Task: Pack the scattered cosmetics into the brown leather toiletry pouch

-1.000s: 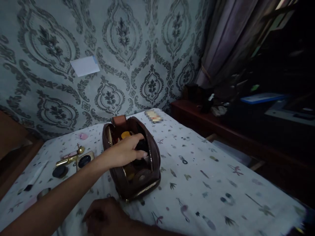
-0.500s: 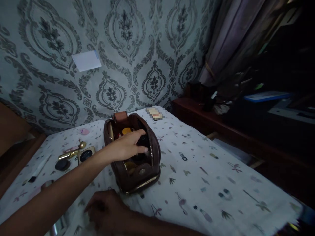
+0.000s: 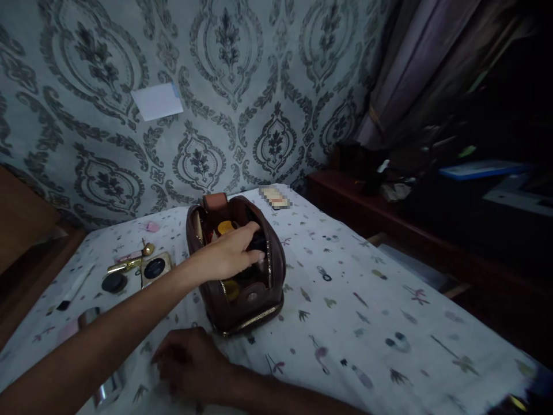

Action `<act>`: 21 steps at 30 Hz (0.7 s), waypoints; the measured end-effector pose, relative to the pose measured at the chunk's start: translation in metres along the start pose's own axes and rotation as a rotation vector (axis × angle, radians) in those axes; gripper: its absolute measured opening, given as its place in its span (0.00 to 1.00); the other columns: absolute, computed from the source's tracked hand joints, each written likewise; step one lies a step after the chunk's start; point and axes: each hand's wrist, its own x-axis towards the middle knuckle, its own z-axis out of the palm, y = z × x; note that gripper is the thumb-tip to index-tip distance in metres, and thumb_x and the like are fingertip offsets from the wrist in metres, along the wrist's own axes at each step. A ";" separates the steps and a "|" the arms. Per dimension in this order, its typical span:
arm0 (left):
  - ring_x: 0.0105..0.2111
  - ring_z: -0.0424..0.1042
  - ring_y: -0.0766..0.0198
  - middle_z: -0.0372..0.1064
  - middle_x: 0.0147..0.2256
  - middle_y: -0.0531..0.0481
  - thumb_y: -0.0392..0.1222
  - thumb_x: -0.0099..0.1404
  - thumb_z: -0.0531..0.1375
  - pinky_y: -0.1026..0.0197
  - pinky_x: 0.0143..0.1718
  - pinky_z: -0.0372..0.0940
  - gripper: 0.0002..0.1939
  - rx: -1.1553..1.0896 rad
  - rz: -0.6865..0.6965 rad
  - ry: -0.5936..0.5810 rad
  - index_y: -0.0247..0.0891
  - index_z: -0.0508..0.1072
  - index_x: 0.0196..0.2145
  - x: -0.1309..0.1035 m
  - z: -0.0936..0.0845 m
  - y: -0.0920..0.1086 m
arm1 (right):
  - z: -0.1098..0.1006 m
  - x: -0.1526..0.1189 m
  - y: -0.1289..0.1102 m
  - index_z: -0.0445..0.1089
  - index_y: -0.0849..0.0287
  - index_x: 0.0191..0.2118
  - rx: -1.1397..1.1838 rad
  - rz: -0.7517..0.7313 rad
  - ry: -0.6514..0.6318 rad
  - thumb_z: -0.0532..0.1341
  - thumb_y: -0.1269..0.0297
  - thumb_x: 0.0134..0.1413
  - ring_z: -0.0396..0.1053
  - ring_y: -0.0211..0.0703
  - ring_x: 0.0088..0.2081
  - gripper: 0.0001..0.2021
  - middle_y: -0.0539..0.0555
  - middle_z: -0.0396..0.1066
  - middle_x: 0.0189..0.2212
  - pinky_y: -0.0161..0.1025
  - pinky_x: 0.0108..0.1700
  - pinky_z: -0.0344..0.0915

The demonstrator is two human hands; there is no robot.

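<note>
A dark brown zip bag (image 3: 242, 311) stands unzipped on the patterned white cloth, with a round yellow item (image 3: 226, 227) and dark items inside. My left hand (image 3: 231, 251) reaches into its opening, thumb and fingers around something dark that I cannot make out. Below the bag, my right hand (image 3: 190, 363) hangs low over the cloth with its fingers curled; any content of it is hidden in shadow. Left of the bag are a compact with a black disc (image 3: 154, 268), a round black item (image 3: 114, 282), a gold tube (image 3: 124, 266) and a brush (image 3: 75, 288).
A silvery cylinder (image 3: 107, 389) lies partly under my left forearm. A pink item (image 3: 151, 226) rests near the wall. At the cloth's far edge is a blurred card-like item (image 3: 275, 197). A dark red ledge (image 3: 337, 196) with clutter runs along the right.
The whole view has shifted slightly. My left hand remains in the bag, with its fingers a little differently placed. My right hand keeps nearly the same place and curl.
</note>
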 end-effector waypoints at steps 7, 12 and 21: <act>0.45 0.70 0.53 0.69 0.41 0.48 0.40 0.63 0.59 0.55 0.47 0.64 0.13 0.101 0.065 -0.007 0.39 0.64 0.45 -0.005 -0.002 0.006 | 0.000 0.001 -0.001 0.75 0.62 0.34 -0.016 0.022 0.006 0.59 0.74 0.47 0.61 0.30 0.21 0.09 0.44 0.63 0.21 0.29 0.27 0.59; 0.43 0.70 0.54 0.69 0.38 0.48 0.40 0.63 0.58 0.56 0.46 0.64 0.12 0.100 0.060 -0.018 0.39 0.66 0.45 -0.004 -0.003 0.009 | 0.001 0.005 0.010 0.75 0.61 0.34 0.003 0.002 0.003 0.59 0.74 0.47 0.61 0.29 0.21 0.09 0.43 0.63 0.21 0.27 0.26 0.59; 0.46 0.70 0.53 0.69 0.40 0.49 0.38 0.61 0.61 0.56 0.47 0.63 0.14 0.080 0.069 -0.035 0.39 0.67 0.45 -0.006 -0.005 0.012 | 0.002 0.007 0.013 0.74 0.61 0.32 0.052 -0.016 0.010 0.61 0.74 0.46 0.62 0.30 0.24 0.06 0.44 0.65 0.22 0.28 0.30 0.61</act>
